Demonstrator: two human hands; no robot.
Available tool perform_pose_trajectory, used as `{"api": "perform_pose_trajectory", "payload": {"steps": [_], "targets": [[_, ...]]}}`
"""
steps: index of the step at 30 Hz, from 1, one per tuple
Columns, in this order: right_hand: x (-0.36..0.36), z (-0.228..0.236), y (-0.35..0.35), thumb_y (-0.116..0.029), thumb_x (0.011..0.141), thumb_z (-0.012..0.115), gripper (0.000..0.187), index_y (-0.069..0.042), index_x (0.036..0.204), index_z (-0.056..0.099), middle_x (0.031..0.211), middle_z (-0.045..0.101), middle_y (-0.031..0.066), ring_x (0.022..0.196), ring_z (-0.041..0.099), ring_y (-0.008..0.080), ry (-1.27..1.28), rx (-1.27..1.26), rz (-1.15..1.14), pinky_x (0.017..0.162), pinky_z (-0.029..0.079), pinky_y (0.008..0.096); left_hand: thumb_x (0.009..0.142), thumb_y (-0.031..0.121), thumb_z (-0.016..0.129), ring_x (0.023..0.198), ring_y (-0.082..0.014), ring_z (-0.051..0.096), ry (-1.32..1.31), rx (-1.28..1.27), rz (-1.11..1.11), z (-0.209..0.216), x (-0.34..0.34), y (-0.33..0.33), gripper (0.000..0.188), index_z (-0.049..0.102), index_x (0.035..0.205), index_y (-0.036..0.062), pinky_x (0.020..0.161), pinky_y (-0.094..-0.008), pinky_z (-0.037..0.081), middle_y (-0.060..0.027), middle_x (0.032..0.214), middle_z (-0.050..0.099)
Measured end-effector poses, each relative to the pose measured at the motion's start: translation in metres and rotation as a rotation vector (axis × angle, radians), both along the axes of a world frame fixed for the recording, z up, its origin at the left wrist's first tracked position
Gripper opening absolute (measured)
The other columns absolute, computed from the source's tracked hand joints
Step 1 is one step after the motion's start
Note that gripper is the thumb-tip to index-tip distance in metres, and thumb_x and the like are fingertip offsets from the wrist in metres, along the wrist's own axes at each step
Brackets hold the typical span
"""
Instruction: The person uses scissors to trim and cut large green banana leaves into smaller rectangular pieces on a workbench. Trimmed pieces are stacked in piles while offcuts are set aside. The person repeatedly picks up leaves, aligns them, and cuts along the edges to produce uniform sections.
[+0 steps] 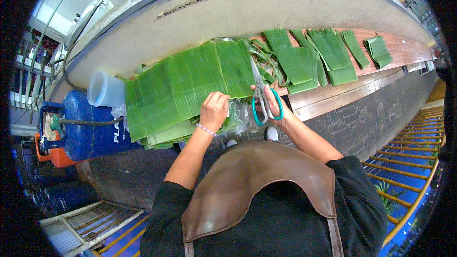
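Against a pale wall, leaf pieces line a desk at two o'clock. Fingers of the left hand pinch a broad leaf; those of the right hand clamp scissors.

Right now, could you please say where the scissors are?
In the head view, the scissors are in the right hand, by the right end of the large leaf.

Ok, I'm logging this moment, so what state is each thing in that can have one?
Left hand: fingers curled, seemingly pinching the large leaf at its near edge.
Right hand: gripping the scissors.
Scissors: blades pointing away from the person.
Large leaf: spread out.
Leaf pieces: lying, several overlapping.
Rightmost leaf piece: folded.
Apron: worn.
Translucent tub: lidded or not, unclear.
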State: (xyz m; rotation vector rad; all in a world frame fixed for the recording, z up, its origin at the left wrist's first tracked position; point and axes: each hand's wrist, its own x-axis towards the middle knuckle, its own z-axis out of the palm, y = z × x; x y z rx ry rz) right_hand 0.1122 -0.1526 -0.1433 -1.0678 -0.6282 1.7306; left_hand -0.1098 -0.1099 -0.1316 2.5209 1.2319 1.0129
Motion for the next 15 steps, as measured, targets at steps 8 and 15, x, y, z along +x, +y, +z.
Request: {"api": "perform_pose_trajectory", "payload": {"steps": [8,15], "targets": [[0.090,-0.010,0.030,-0.041,0.090,0.056,0.044,-0.001,0.106,0.065,0.089,0.062,0.0072,0.079,0.057,0.0167,-0.903,0.140,-0.112,0.070,0.047,0.0298,0.081,0.002,0.068,0.078,-0.0110,0.060,-0.751,-0.038,0.531,0.078,-0.088,0.048,0.012,0.066,0.093,0.0047,0.074,-0.0252,0.050,-0.0023,0.089,0.066],[0.189,-0.055,0.047,-0.049,0.089,0.058,0.049,-0.003,0.105,0.064,0.089,0.057,0.0052,0.078,0.055,0.0168,-0.626,0.056,-0.275,0.066,0.049,0.0338,0.086,-0.002,0.063,0.083,-0.0103,0.056,-1.034,0.300,0.565,0.183,-0.143,0.038,0.012,0.060,0.097,-0.0007,0.074,-0.0238,0.047,-0.0045,0.092,0.061]]}}
